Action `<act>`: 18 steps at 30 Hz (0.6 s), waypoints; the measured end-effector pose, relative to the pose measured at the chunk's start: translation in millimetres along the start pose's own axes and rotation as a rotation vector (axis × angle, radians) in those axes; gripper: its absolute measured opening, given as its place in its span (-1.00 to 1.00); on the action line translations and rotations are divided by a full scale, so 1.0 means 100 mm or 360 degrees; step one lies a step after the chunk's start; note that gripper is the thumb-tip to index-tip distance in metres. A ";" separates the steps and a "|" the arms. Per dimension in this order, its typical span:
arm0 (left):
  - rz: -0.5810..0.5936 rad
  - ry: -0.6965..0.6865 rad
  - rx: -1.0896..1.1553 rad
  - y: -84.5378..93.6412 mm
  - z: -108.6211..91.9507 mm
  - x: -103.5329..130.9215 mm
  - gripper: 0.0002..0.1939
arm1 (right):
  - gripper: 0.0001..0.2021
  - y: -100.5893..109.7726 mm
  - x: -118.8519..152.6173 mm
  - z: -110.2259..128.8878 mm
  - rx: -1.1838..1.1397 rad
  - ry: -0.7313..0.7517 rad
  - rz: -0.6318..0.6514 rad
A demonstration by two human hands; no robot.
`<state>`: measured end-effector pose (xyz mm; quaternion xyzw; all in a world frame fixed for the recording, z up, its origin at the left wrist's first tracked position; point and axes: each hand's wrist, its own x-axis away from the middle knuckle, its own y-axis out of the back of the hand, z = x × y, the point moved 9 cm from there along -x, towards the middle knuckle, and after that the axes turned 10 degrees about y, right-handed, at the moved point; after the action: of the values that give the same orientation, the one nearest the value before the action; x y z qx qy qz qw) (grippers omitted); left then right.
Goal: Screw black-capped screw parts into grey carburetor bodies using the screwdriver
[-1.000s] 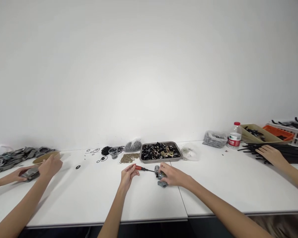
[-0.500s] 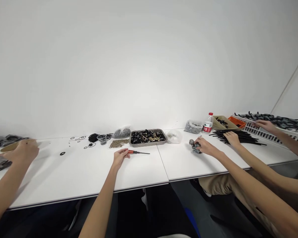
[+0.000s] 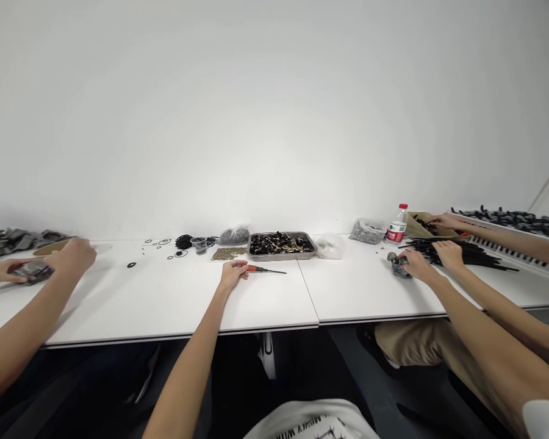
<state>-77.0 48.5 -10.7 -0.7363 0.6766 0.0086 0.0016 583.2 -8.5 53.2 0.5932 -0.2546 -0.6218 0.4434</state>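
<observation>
While the left hand [image 3: 233,275] gripped a screwdriver [image 3: 266,270] mid-frame, the right hand [image 3: 418,266] held an apparently assembled fitting [image 3: 398,267] center-right, loose parts [image 3: 279,244] remaining.

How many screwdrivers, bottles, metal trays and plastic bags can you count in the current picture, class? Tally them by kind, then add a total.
Screwdriver, held in the wearer's left hand: 1
Bottle: 1
Metal tray: 1
Plastic bags: 3
Total: 6
</observation>
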 end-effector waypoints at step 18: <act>-0.0159 -0.0904 -0.0523 -0.29 -1.14 1.25 -0.84 | -0.68 0.93 0.51 2.10 -0.0401 0.0297 -0.0406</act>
<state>-36.6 -75.2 100.8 -0.7271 0.6018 0.3224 0.0719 409.0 -140.1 140.8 0.6156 -0.0555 -0.6422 0.4534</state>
